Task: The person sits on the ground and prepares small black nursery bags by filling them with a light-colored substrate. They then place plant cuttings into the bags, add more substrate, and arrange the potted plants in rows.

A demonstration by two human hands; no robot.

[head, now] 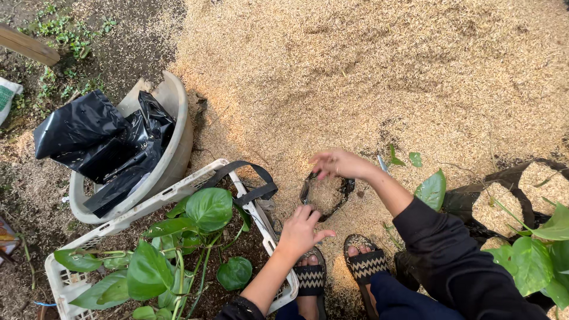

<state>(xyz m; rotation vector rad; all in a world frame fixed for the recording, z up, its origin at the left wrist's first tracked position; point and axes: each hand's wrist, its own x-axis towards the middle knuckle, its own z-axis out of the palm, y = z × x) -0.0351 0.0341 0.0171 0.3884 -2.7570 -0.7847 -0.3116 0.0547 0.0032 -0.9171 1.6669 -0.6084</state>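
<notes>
You crouch at the edge of a broad heap of rice husk [367,77] that covers the ground ahead. To your left lie a white crate [178,191] of green-leaved cuttings and a tilted basin [178,133] stuffed with black plastic bags. The small black grow bag [326,194], its mouth open and partly filled with husk, sits upright just beyond your sandalled feet, between your two hands. Your left hand [300,232] rests at its near rim, fingers loosely curled, clamping nothing clearly. Your right hand [336,164] hovers over its far rim, fingers spread, and is no farther off
</notes>
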